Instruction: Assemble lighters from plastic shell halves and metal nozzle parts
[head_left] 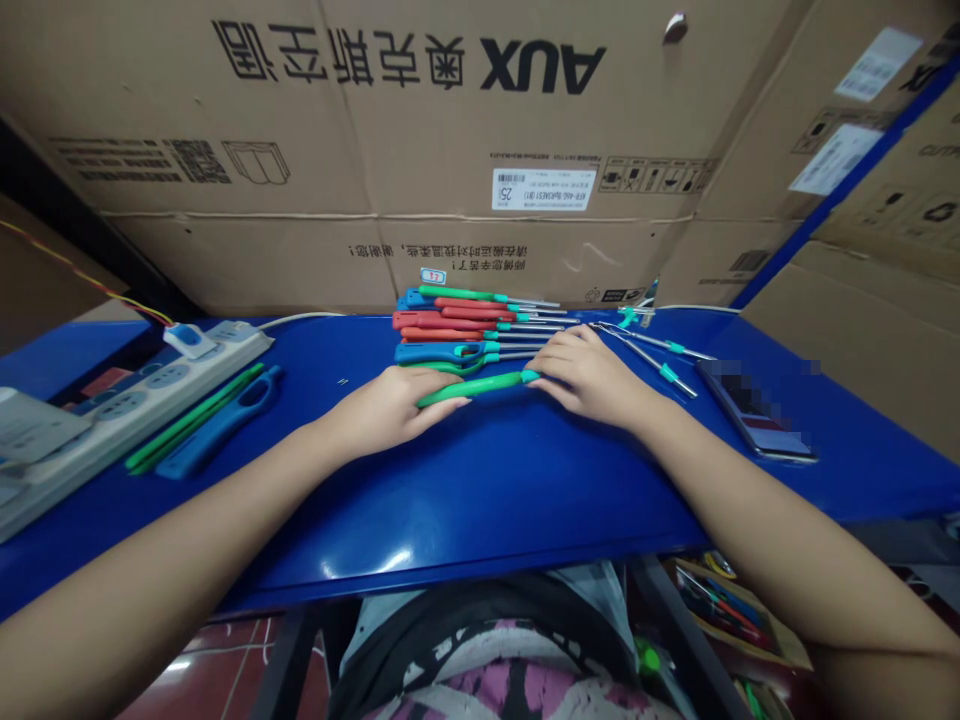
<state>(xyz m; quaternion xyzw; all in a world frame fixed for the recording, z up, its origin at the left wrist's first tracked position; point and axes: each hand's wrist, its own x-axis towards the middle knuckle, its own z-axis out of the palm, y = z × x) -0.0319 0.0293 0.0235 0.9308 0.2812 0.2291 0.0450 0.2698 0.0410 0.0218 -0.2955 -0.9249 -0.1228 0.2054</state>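
L hand (397, 408) grips green handle (480, 388); R hand (585, 377) pinches its teal end (530, 377). More handles (450, 321) just behind on tbl (480, 490).

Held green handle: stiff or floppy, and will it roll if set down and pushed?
Likely stiff: the green handle spans from left hand to right hand without visible sag. Probably light, given how slim it looks. Its slight bend may limit rolling.
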